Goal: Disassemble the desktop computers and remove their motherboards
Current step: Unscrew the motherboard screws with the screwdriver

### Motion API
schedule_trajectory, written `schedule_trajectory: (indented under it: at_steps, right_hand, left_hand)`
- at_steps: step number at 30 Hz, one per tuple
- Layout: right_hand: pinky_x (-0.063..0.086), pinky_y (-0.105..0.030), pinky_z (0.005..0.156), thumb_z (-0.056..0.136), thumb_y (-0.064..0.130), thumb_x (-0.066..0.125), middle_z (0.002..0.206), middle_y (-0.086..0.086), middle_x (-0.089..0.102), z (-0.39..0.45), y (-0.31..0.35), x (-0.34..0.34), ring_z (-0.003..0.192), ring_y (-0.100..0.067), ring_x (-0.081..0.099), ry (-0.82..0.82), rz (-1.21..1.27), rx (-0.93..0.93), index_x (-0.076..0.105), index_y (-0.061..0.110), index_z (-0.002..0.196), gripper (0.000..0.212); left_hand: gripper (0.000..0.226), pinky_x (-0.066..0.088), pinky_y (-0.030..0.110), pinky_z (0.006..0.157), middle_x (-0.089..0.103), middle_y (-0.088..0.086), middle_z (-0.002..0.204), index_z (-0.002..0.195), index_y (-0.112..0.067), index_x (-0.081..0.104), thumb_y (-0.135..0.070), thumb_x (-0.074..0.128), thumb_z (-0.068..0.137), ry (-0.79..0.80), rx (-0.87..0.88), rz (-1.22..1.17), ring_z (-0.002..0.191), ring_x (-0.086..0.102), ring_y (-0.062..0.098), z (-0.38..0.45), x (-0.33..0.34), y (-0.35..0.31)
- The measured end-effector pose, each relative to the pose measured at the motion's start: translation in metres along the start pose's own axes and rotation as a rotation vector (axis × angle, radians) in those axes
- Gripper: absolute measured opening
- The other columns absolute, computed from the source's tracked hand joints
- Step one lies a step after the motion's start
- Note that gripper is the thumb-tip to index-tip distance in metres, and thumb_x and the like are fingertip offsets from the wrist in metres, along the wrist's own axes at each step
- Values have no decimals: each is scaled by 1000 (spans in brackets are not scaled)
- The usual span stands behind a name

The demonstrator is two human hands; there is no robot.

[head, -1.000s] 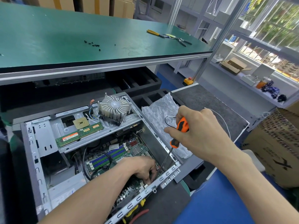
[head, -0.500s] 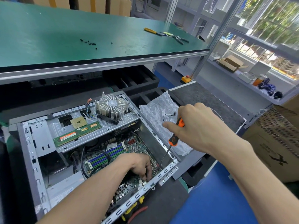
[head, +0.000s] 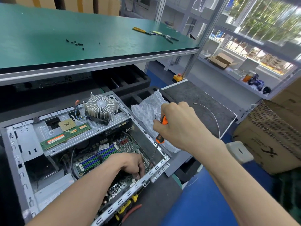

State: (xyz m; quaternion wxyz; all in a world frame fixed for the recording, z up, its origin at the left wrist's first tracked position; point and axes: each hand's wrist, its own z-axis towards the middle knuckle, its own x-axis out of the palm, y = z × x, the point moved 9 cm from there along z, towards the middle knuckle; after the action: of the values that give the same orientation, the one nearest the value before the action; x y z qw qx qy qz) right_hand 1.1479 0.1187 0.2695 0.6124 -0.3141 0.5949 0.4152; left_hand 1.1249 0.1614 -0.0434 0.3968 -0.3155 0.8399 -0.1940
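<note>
An open grey desktop case [head: 19,154] lies on its side below the bench. Its green motherboard [head: 104,154] with blue memory slots sits at the bottom. My left hand [head: 132,163] reaches into the case with curled fingers down on the board near the front rail; what they pinch is hidden. My right hand [head: 180,126] grips an orange-handled screwdriver [head: 160,137], whose shaft slants down to the board beside my left fingers. A finned heatsink [head: 101,108], a CPU chip [head: 66,124] and a memory stick [head: 65,137] lie on the case's metal bracket.
A green bench [head: 48,36] above carries several black screws [head: 76,44] and pliers [head: 156,34]. Bubble wrap [head: 146,110] and a white cable [head: 211,115] lie on the dark panel to the right. Cardboard boxes [head: 268,139] stand at far right.
Both hands stay in place at the same spot on the board; only the camera view has shifted slightly.
</note>
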Motion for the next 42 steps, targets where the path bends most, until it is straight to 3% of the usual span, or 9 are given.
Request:
schedule_trajectory:
  at_steps: [5, 12, 17, 21, 28, 32, 36, 39, 42]
  right_hand:
    - [34, -23, 52, 93, 31, 65, 63, 7, 57, -10, 5, -1, 64, -7, 49, 45, 141, -108, 53, 20, 81, 20]
    - [43, -26, 46, 76, 5, 68, 61, 6, 58, -24, 14, -6, 58, -6, 52, 201, 220, -199, 60, 26, 74, 23]
    - [36, -32, 55, 91, 58, 57, 72, 3, 52, -27, -7, -13, 65, -14, 48, 77, -13, -43, 58, 21, 78, 40]
    - [41, -31, 60, 95, 26, 59, 62, 6, 61, -28, 1, -14, 66, -17, 52, 131, 24, -157, 66, 13, 82, 20]
    - [48, -29, 65, 81, 6, 61, 80, 3, 65, -35, 10, -14, 72, -9, 54, 301, 193, -255, 74, 24, 98, 28]
    - [26, -30, 51, 98, 51, 49, 69, 4, 42, -26, -2, -19, 59, -11, 36, 91, -156, -88, 55, 16, 78, 41]
    - [39, -34, 63, 95, 25, 56, 76, 6, 54, -27, 13, -12, 79, -23, 54, 146, -71, -222, 62, 17, 92, 10]
    - [49, -32, 66, 80, 3, 61, 83, 10, 60, -35, 20, -9, 81, -12, 59, 292, 178, -299, 65, 21, 100, 27]
    - [39, -33, 54, 89, 36, 66, 84, 4, 54, -32, 12, -13, 74, -15, 54, 171, 71, -240, 57, 24, 94, 16]
  left_hand:
    - [26, 46, 24, 77, 69, -19, 86, 80, -32, 75, -6, 69, 82, -3, -26, -32, 85, 61, 6, -2, 3, 0]
    - [38, 38, 11, 41, 64, -28, 59, 74, -37, 75, -2, 58, 74, -52, -68, 12, 46, 54, -7, -19, -2, -5]
    - [24, 39, 13, 39, 57, -22, 44, 85, -25, 75, -9, 59, 76, -93, -99, 89, 46, 53, 6, -17, 2, -13]
    - [33, 36, 12, 35, 62, 0, 63, 111, -1, 67, -3, 60, 79, -132, -129, 148, 48, 51, 10, -17, 2, -21]
    - [45, 48, 34, 96, 57, 14, 131, 132, -3, 50, 10, 49, 90, -187, -124, 317, 115, 57, 30, -21, 3, -23]
    - [23, 51, 32, 83, 63, 12, 110, 116, -3, 58, -1, 40, 102, -225, -68, 368, 92, 59, 23, -25, 3, -32]
    - [24, 46, 32, 66, 46, 1, 77, 88, -11, 54, -11, 36, 104, -249, -18, 423, 66, 42, 14, -26, 4, -39]
    - [29, 36, 20, 50, 41, 0, 69, 77, -10, 46, -7, 33, 102, -270, -42, 344, 55, 34, 10, -32, 1, -39]
    - [29, 48, 25, 63, 49, 3, 78, 80, -11, 48, -7, 33, 105, -273, -44, 326, 65, 43, 12, -34, 1, -38]
